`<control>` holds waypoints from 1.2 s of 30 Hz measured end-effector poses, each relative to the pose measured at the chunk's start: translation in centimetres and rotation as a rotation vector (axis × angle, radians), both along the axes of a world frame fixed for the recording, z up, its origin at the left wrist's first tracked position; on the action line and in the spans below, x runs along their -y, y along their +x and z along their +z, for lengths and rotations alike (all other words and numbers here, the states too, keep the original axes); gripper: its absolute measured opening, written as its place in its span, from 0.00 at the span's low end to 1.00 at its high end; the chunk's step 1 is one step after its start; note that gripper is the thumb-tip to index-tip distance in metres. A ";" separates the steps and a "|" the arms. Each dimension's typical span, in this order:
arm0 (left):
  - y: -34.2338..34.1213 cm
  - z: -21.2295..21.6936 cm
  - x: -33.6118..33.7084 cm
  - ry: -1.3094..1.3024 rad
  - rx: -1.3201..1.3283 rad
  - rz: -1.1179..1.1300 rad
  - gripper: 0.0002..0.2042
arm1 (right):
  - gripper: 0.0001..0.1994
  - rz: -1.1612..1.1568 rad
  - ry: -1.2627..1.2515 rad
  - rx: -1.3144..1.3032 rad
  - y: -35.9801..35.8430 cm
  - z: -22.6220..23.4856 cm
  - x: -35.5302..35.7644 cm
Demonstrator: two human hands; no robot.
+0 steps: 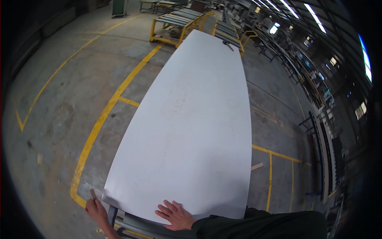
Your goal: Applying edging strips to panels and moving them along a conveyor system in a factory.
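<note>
A long white panel (191, 131) stretches away from me, with faint smudges on its surface. My right hand (175, 215) lies flat on its near end, fingers spread, holding nothing. Just off the panel's near left corner, my left hand (96, 211) is closed around a small flat brown strip (93, 194), which looks like wood and sticks up past the fingers. At the panel's far right corner lies a small dark tool (228, 44) with a light brown handle; its kind is too small to make out.
Under the near end shows a roller stand (147, 224). Yellow-framed roller conveyors (175, 22) stand beyond the far end. Yellow lines (105, 115) mark the concrete floor, where a light wood piece (257, 166) lies right of the panel. A long rack (324, 155) stands further right.
</note>
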State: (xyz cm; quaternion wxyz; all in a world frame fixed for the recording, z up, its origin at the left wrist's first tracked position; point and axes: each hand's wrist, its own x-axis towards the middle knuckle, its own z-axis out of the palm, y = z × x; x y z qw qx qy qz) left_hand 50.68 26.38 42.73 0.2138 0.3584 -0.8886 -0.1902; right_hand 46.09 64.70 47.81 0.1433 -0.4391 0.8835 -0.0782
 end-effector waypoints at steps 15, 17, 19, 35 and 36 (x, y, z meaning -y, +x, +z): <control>19.8 1.9 -42.4 0.507 0.386 -0.420 0.30 | 0.27 0.277 -0.151 0.280 -4.7 -0.2 -35.8; 19.4 3.4 -50.2 0.868 0.233 -0.260 0.24 | 0.21 0.287 -0.149 0.345 -4.9 -0.8 -44.3; 9.4 12.5 -64.1 1.295 0.110 0.044 0.27 | 0.20 0.081 -0.006 0.514 -6.5 -0.4 -55.8; -23.6 17.0 -97.8 1.118 0.362 -0.251 0.09 | 0.21 -1.400 -0.602 0.306 -29.2 4.5 -116.3; -27.0 16.7 -98.4 1.136 0.349 -0.239 0.09 | 0.20 -1.420 -0.624 0.330 -30.3 3.9 -118.1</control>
